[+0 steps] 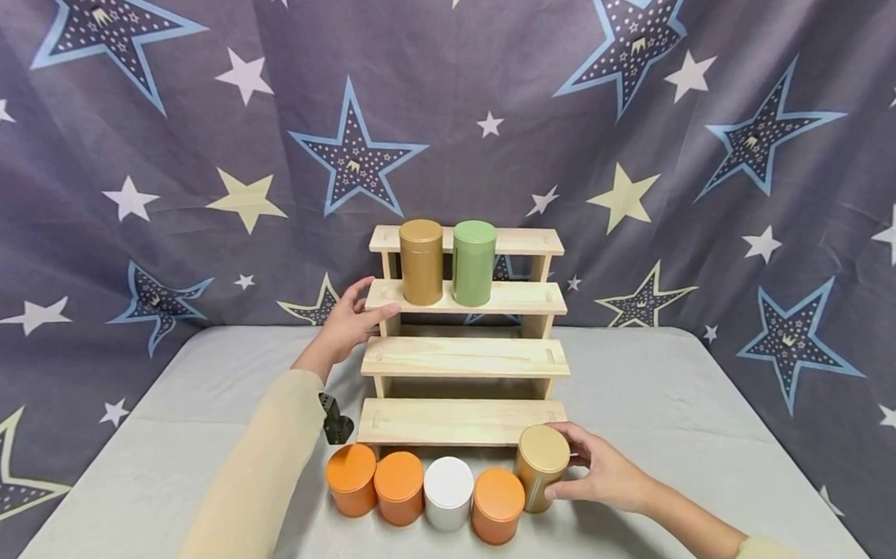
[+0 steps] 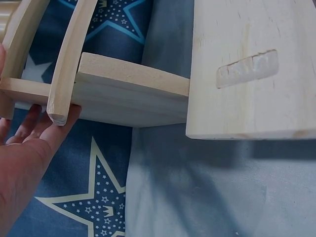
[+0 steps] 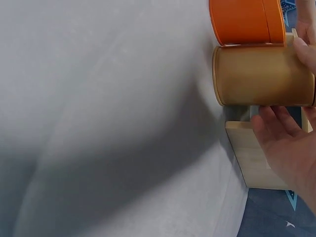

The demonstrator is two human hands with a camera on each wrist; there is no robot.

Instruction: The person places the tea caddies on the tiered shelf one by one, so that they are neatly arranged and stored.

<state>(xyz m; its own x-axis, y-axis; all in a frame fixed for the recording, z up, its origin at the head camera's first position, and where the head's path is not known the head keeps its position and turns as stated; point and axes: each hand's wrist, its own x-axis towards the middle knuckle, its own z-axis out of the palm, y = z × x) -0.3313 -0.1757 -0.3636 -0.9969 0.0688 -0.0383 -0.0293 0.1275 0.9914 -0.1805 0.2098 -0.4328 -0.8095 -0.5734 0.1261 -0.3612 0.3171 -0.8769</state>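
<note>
A wooden tiered shelf [image 1: 462, 355] stands at the back. My left hand [image 1: 348, 324] grips the left end of its second tier from the top, thumb above; in the left wrist view its fingertips [image 2: 69, 116] touch the wooden frame. On that tier stand a gold tin [image 1: 422, 268] and a green tin [image 1: 474, 266]. At the front right, my right hand [image 1: 607, 473] holds another gold tin [image 1: 542, 467], thumb in front and fingers behind. This tin stands upright on the table, close beside an orange tin [image 1: 497, 511]. Part of its side is hidden by the hand.
Left of the held tin, a white tin [image 1: 448, 496] and two more orange tins [image 1: 400, 490] stand in a row before the lowest tier [image 1: 462, 419]. A small black object [image 1: 337, 422] shows beside the left sleeve. A star-patterned cloth [image 1: 441, 130] hangs behind the grey-covered table [image 1: 671, 403].
</note>
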